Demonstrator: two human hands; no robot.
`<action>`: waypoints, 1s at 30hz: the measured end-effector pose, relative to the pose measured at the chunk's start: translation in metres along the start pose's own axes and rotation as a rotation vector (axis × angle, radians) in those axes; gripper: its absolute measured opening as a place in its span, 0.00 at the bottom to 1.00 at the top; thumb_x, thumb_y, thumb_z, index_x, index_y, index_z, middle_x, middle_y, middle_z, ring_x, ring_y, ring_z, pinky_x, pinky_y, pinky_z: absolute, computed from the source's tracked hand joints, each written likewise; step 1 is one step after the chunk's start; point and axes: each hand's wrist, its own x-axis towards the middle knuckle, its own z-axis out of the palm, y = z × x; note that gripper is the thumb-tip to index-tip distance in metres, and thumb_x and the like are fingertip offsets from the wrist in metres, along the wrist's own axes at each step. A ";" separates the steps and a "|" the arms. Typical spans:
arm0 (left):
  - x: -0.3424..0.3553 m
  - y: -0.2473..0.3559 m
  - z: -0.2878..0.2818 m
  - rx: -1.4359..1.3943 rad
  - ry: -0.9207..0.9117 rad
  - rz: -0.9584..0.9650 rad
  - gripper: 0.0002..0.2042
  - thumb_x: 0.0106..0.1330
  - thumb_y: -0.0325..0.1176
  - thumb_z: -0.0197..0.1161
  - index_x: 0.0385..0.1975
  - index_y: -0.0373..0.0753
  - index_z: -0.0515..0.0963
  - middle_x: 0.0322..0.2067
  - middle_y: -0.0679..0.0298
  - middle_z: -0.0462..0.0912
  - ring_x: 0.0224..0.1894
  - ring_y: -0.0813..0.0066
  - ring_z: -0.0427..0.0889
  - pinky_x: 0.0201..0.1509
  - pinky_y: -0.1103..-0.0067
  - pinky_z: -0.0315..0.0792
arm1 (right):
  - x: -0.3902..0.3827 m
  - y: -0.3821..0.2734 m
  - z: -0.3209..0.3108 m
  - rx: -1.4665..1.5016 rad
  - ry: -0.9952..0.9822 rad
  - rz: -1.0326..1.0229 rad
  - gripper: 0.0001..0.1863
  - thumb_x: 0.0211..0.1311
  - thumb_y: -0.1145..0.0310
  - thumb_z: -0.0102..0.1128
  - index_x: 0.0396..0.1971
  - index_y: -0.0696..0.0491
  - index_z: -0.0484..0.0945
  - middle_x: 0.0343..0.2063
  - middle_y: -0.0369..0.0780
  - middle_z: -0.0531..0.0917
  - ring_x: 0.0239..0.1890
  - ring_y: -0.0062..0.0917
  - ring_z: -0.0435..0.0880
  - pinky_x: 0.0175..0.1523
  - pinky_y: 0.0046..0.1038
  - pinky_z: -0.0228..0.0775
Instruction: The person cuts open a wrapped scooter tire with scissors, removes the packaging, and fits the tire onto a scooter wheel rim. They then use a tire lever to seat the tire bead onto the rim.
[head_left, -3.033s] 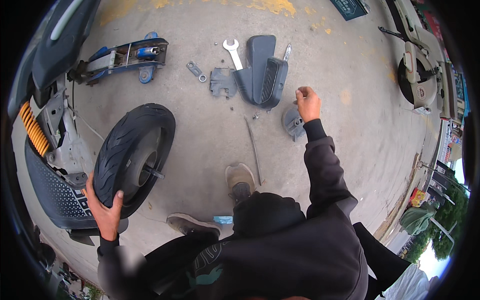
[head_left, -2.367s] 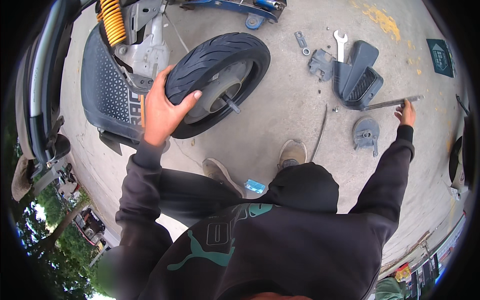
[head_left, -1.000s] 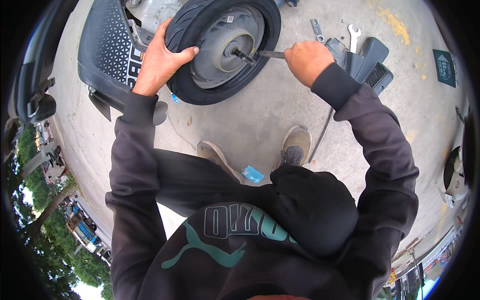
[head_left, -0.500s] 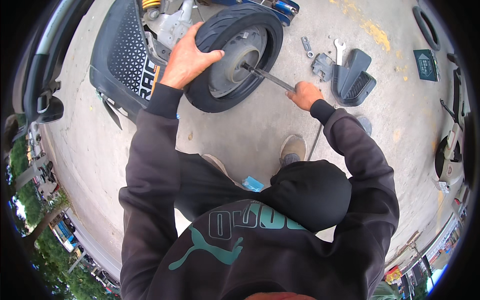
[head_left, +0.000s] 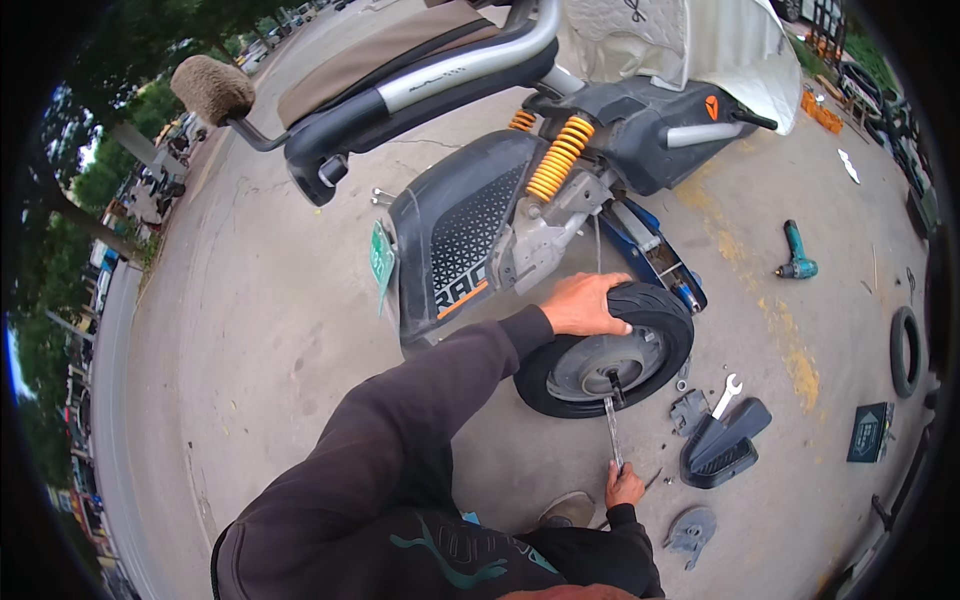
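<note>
L hand (head_left: 588, 305) grips wheel (head_left: 606, 352) top. R hand (head_left: 624, 486) clenched on rod (head_left: 611, 430), long axis running up to the hub.

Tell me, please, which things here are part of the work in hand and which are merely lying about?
In hand: wheel, steadied by left hand; long metal tool at its hub, held by right hand.
Lying about: spanner, cordless drill, spare tyre, dark plastic cover.
</note>
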 end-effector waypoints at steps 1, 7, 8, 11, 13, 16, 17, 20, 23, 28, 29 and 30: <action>0.008 -0.002 0.006 -0.021 -0.006 -0.008 0.40 0.46 0.48 0.76 0.61 0.37 0.75 0.48 0.48 0.85 0.51 0.52 0.85 0.56 0.66 0.76 | -0.004 0.004 0.022 -0.012 0.010 0.001 0.23 0.69 0.48 0.58 0.26 0.54 0.71 0.19 0.53 0.80 0.23 0.55 0.80 0.30 0.54 0.69; 0.009 0.002 0.024 0.017 -0.021 -0.017 0.41 0.46 0.49 0.77 0.62 0.39 0.74 0.47 0.50 0.85 0.51 0.52 0.84 0.54 0.64 0.76 | -0.018 0.006 0.014 -0.140 -0.106 -0.008 0.20 0.70 0.52 0.56 0.30 0.55 0.73 0.26 0.51 0.83 0.31 0.51 0.83 0.36 0.50 0.73; 0.004 0.018 0.024 0.024 -0.056 -0.041 0.42 0.46 0.50 0.76 0.64 0.38 0.72 0.49 0.48 0.84 0.53 0.51 0.82 0.56 0.63 0.75 | -0.006 0.002 0.016 -0.146 -0.123 -0.018 0.19 0.71 0.52 0.56 0.30 0.55 0.73 0.27 0.51 0.83 0.33 0.50 0.83 0.37 0.49 0.74; -0.002 0.008 0.019 -0.206 -0.048 0.219 0.47 0.47 0.52 0.76 0.66 0.33 0.66 0.53 0.42 0.79 0.56 0.46 0.79 0.62 0.64 0.72 | 0.006 -0.006 0.017 -0.207 -0.201 -0.094 0.19 0.71 0.53 0.54 0.29 0.55 0.74 0.31 0.49 0.82 0.39 0.48 0.82 0.42 0.48 0.74; -0.024 -0.037 0.028 -0.216 0.055 0.168 0.47 0.47 0.52 0.76 0.65 0.31 0.66 0.53 0.43 0.78 0.57 0.46 0.77 0.64 0.64 0.70 | 0.015 -0.022 0.004 -0.420 -0.463 -0.076 0.23 0.73 0.49 0.48 0.40 0.54 0.80 0.40 0.48 0.85 0.49 0.43 0.84 0.50 0.42 0.77; -0.039 -0.041 0.014 -0.118 0.002 0.028 0.44 0.49 0.53 0.75 0.64 0.35 0.67 0.51 0.44 0.78 0.55 0.46 0.78 0.60 0.61 0.71 | 0.031 -0.045 0.012 -0.545 -0.768 0.051 0.32 0.72 0.41 0.43 0.53 0.54 0.82 0.52 0.48 0.85 0.58 0.41 0.82 0.61 0.42 0.73; -0.041 -0.039 0.014 -0.096 -0.040 0.020 0.43 0.49 0.53 0.74 0.64 0.36 0.67 0.50 0.44 0.77 0.54 0.45 0.78 0.59 0.61 0.72 | 0.042 -0.053 0.017 -0.565 -0.827 0.127 0.31 0.72 0.42 0.44 0.53 0.53 0.82 0.53 0.47 0.85 0.59 0.40 0.82 0.63 0.41 0.72; -0.030 -0.003 0.012 0.011 0.008 -0.046 0.42 0.49 0.53 0.74 0.63 0.37 0.69 0.45 0.43 0.79 0.50 0.41 0.79 0.57 0.60 0.73 | 0.054 -0.072 0.025 -0.503 -0.908 0.160 0.27 0.69 0.47 0.48 0.55 0.50 0.83 0.56 0.45 0.83 0.62 0.36 0.81 0.64 0.39 0.72; -0.028 0.016 0.025 -0.056 0.140 -0.033 0.44 0.49 0.54 0.75 0.64 0.36 0.69 0.49 0.44 0.79 0.53 0.44 0.79 0.59 0.61 0.73 | 0.071 -0.020 0.028 -0.543 -0.991 0.152 0.24 0.67 0.54 0.49 0.54 0.50 0.84 0.58 0.45 0.82 0.63 0.36 0.80 0.65 0.40 0.71; -0.040 -0.014 0.018 -0.105 0.151 -0.166 0.44 0.49 0.54 0.76 0.62 0.30 0.71 0.54 0.46 0.80 0.58 0.50 0.79 0.61 0.62 0.74 | 0.080 -0.043 0.020 -0.619 -1.071 0.042 0.23 0.66 0.57 0.49 0.48 0.57 0.85 0.52 0.51 0.84 0.57 0.44 0.83 0.60 0.42 0.75; -0.040 0.003 0.031 -0.167 0.144 -0.129 0.43 0.49 0.54 0.76 0.61 0.30 0.72 0.53 0.46 0.80 0.57 0.50 0.79 0.60 0.62 0.74 | 0.070 -0.010 0.009 -0.726 -1.236 0.186 0.23 0.66 0.59 0.51 0.51 0.56 0.84 0.55 0.50 0.83 0.59 0.44 0.82 0.62 0.43 0.74; -0.040 -0.006 0.041 -0.166 0.168 -0.099 0.42 0.49 0.54 0.76 0.60 0.31 0.73 0.53 0.46 0.80 0.56 0.50 0.80 0.59 0.62 0.74 | 0.067 -0.005 0.012 -0.728 -1.232 0.256 0.23 0.65 0.60 0.53 0.54 0.56 0.83 0.57 0.49 0.82 0.59 0.45 0.81 0.62 0.45 0.74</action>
